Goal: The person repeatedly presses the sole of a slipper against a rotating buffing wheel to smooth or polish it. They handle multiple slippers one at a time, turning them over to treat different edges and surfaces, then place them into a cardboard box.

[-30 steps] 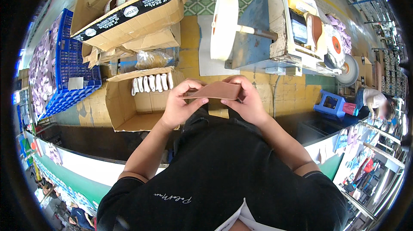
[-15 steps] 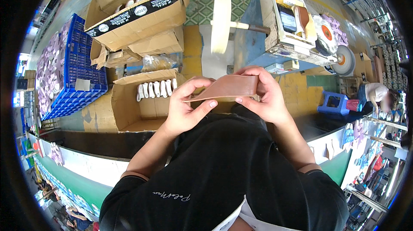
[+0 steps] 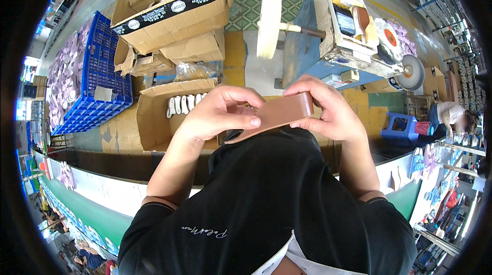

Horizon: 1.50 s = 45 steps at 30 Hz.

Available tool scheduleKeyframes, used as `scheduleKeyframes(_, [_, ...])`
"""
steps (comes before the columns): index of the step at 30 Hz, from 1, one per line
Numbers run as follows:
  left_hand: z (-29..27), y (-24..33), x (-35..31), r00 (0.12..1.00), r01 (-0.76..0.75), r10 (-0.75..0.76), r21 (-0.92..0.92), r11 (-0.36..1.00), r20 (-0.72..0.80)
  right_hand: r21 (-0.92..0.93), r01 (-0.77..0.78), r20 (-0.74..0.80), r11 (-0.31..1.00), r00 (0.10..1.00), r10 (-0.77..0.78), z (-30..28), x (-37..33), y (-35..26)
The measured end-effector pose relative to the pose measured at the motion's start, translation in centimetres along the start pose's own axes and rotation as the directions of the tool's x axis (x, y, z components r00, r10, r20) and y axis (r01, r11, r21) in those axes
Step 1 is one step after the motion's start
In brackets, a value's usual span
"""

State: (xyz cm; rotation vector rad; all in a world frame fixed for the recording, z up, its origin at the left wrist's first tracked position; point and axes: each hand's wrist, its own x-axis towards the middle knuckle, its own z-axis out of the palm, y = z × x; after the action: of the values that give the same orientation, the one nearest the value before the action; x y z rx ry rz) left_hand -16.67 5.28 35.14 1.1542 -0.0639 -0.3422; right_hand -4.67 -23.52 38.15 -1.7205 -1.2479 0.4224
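In front of my chest I hold a smooth brown wedge-shaped shoe sole (image 3: 282, 113) in both hands, its thick rounded heel end to the right and its thin end pointing down to the left. My left hand (image 3: 218, 114) grips the thinner part, thumb on the near face and fingers behind. At the heel end, my right hand (image 3: 333, 112) has its fingers on the top edge and the thumb underneath. Beyond my hands, a white buffing wheel (image 3: 269, 25) stands on a shaft. An open cardboard box (image 3: 152, 126) at the left contains several white slender pieces (image 3: 184, 104).
Taped cardboard boxes (image 3: 174, 26) are stacked far left beside a blue crate (image 3: 100, 75) of purple-and-white pieces. A blue machine (image 3: 307, 31) carries a tray and a grey wheel (image 3: 411, 72) at right. A blue stool (image 3: 398, 125) and a bending person (image 3: 451, 113) are farther right.
Both hands have turned the sole, so its thin end now dips toward me and its broad face shows more. My left hand's grip has shifted along it, and the view has shifted slightly.
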Motion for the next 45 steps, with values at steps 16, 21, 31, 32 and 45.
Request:
scheduleKeyframes(16, [2.6,-1.1,1.4,0.95,-0.232,0.298,0.427,0.874,-0.094,0.109,-0.039,0.167,0.993,0.986,0.02,0.1,1.0,-0.7])
scheduleKeyframes(21, [2.0,-2.1,1.3,0.968,-0.193,0.228,0.279,0.941,-0.1,0.124,-0.071,0.11,0.99,0.992,0.057,1.0,1.2,-0.3])
scheduleKeyframes(31, [3.3,-2.0,0.7,0.938,-0.318,0.319,0.028,0.948,-0.134,0.617,0.037,-0.271,0.786,0.948,0.169,3.6,1.2,1.3])
scheduleKeyframes(32, [3.8,-2.3,1.1,0.91,-0.388,0.383,0.002,0.922,-0.16,0.66,0.04,-0.281,0.75,0.939,0.197,4.4,1.2,1.2])
scheduleKeyframes(45, [6.0,-2.7,2.0,0.85,-0.457,0.457,0.065,0.887,-0.263,0.802,-0.151,-0.151,0.577,0.885,0.44,6.3,0.8,0.0])
